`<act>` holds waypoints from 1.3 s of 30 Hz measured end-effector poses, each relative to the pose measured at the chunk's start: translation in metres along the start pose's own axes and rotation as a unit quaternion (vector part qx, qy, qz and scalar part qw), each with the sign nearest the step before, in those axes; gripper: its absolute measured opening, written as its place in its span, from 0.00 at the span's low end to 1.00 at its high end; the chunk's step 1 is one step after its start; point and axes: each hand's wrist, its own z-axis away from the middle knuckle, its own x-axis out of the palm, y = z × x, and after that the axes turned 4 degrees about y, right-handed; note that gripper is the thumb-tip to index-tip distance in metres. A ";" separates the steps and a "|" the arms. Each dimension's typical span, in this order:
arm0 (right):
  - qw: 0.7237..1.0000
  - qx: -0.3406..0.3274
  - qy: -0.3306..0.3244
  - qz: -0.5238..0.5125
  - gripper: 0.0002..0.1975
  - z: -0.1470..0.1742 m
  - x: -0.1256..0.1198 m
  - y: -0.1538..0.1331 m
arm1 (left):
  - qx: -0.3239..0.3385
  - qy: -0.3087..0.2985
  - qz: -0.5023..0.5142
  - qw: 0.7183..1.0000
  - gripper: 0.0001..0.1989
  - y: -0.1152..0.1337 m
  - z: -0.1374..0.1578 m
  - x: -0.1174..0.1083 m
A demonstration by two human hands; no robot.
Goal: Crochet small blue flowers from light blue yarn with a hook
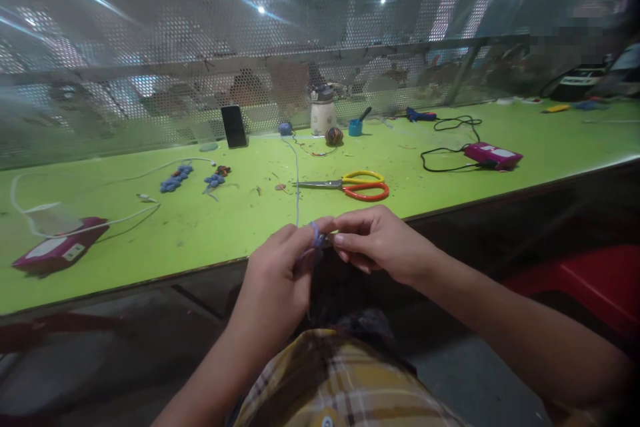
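Note:
My left hand (283,267) is closed at the table's front edge, with a strand of blue-violet yarn (297,180) looped round its index finger. That strand runs back over the table to a small blue-violet yarn ball (285,128). Fingertip to fingertip with it, my right hand (383,240) pinches a thin, small metallic tool (326,238) at the yarn loop; its kind is mostly hidden by the fingers. Scissors (345,185) with one yellow and one orange handle lie just beyond the hands, their blades pointing left under or beside the strand.
Blue knotted yarn pieces (177,178) lie at left, near a phone (234,127) leaning upright. A multicoloured yarn ball (334,137), a bottle (323,110) and a blue cup (355,127) stand behind. Magenta power boxes (493,155) with cables sit on both sides; a mesh screen (280,33) rises behind.

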 end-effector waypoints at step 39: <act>0.911 -0.243 0.311 -0.120 0.14 0.052 -0.102 -0.042 | -0.033 -0.148 0.101 0.983 0.19 -0.042 0.031 -0.062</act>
